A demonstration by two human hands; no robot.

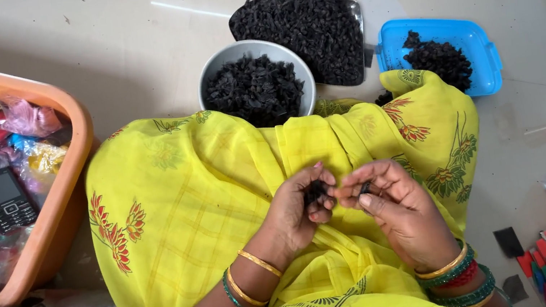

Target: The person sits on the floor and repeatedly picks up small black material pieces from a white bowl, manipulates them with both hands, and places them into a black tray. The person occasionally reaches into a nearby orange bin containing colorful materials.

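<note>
Over the yellow cloth (223, 205), left hand (297, 212) and right hand (399, 210) each pinch a small black piece (314, 191).

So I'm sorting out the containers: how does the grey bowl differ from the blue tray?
The grey bowl is round and deep; the blue tray is rectangular and shallow. The grey bowl is heaped nearly full of small black pieces, while the blue tray has only a small pile toward one side. Both sit on the floor beside the yellow cloth.

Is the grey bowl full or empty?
Full. The grey bowl is heaped with small black pieces up to its rim, just beyond the yellow cloth on the person's lap.
</note>
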